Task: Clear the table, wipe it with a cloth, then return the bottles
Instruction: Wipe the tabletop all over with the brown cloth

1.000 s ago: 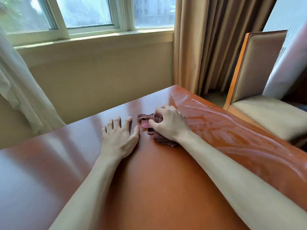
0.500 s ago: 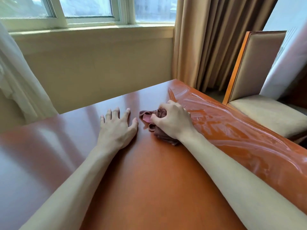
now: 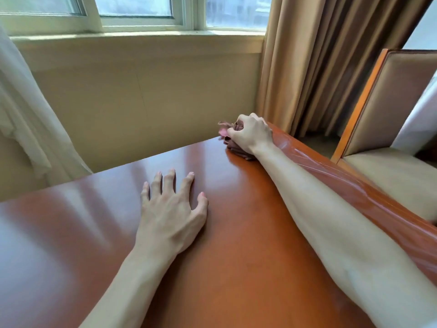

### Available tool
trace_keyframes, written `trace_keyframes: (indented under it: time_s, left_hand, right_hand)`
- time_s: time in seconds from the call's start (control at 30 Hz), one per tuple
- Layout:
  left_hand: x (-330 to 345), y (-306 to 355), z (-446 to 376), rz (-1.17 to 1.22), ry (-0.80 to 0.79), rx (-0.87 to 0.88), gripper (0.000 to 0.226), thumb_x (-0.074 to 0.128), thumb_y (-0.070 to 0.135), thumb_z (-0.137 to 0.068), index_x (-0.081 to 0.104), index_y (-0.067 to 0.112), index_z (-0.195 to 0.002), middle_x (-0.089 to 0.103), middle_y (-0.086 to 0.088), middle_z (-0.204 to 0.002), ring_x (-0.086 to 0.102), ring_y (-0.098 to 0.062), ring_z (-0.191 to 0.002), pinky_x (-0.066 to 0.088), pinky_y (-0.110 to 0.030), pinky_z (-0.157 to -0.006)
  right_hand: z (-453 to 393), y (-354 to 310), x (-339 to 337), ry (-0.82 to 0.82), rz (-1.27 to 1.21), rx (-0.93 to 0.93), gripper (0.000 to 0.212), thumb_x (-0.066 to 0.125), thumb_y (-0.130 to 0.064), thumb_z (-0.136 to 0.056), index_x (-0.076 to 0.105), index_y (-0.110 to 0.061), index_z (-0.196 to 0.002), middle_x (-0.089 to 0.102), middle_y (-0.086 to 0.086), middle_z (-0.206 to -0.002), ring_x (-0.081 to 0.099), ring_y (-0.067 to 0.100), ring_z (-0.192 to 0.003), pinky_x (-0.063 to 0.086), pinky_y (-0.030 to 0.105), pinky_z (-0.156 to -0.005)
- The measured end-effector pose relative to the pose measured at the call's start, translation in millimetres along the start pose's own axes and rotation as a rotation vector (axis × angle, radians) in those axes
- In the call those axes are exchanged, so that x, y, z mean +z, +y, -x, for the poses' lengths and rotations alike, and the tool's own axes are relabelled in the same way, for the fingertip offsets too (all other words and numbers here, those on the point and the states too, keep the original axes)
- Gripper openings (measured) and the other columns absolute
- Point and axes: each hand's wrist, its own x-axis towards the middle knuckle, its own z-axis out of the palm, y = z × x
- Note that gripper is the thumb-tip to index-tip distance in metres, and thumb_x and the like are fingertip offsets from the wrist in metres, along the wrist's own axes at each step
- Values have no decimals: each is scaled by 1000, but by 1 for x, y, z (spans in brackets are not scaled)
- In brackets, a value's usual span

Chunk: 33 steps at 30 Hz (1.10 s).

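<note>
So the cloth point(image 3: 229, 138) is a scrunched-up, brownish-pink wad with no real long axis, just a lump sitting right at the far right corner of the table point(image 3: 236, 245), a bit of it poking out past the edge. Looks soft and wrinkly. The right hand point(image 3: 253, 134) is clenched around it, knuckles up. The left hand point(image 3: 172, 209) lies flat on the glossy reddish-brown wood, fingers spread, holding nothing. Beige curtain point(image 3: 331, 62) and a padded wood-framed chair point(image 3: 390, 129) sit off to the right. No writing I can read.
</note>
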Motion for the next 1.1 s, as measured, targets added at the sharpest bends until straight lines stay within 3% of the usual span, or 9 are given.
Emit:
trace_keyframes:
  time_s: [0.13,0.23,0.33,0.43,0.6,0.77,0.93,1.1]
  left_hand:
    - [-2,0,1,4,-24,2,65,23,60,-94,28,36,-154,20,-7,-164,10,-30,-152,8,-51,-123]
    - [-4,-1,1,-14,-46,4,64,27,60,-97,27,36,-156,19,-9,-165,12,-31,-152,7,-51,-123]
    - [-6,-2,2,-18,-56,11,64,27,59,-97,29,34,-156,22,-10,-164,16,-33,-151,7,-52,-123]
    - [-7,-1,2,-21,-59,17,64,29,58,-97,31,33,-156,24,-12,-163,17,-34,-151,8,-52,-123]
    - [-6,-3,2,-12,-53,20,67,26,60,-95,31,32,-156,24,-13,-163,17,-34,-151,8,-53,-123]
    - [-2,-3,-1,8,-21,31,63,29,57,-98,29,32,-156,22,-10,-164,12,-32,-153,7,-51,-123]
    - [0,0,-5,-24,-17,17,71,16,61,-89,26,36,-154,19,-5,-164,9,-28,-153,8,-49,-123]
    - [-2,0,-1,-13,-27,7,73,11,64,-86,19,40,-155,13,1,-166,4,-23,-153,4,-46,-124]
  right_hand:
    - [113,-4,-34,-60,-52,-101,47,53,-65,-74,65,-24,-93,60,1,-109,54,29,-111,32,34,-78]
    - [223,-7,-65,-101,-104,-209,32,63,-59,-81,64,-29,-92,58,-6,-105,53,21,-106,37,32,-80]
    - [326,-6,-99,-130,-131,-295,28,61,-59,-82,61,-33,-92,53,-13,-101,49,12,-101,42,31,-84]
    - [371,-2,-114,-123,-129,-297,29,58,-61,-81,61,-35,-92,52,-16,-101,49,8,-101,39,27,-82]
    - [313,-1,-99,-73,-87,-207,29,64,-58,-83,63,-30,-90,52,-10,-93,52,15,-98,39,32,-76]
    - [171,7,-58,-3,-46,-62,36,66,-59,-83,54,-26,-81,50,0,-90,57,31,-101,33,34,-74]
    - [35,10,-13,41,-37,-13,47,59,-65,-75,71,-24,-96,63,5,-107,62,32,-107,37,33,-77]
    - [-33,11,8,89,-40,69,45,60,-61,-77,71,-24,-100,65,6,-112,60,34,-112,41,36,-84]
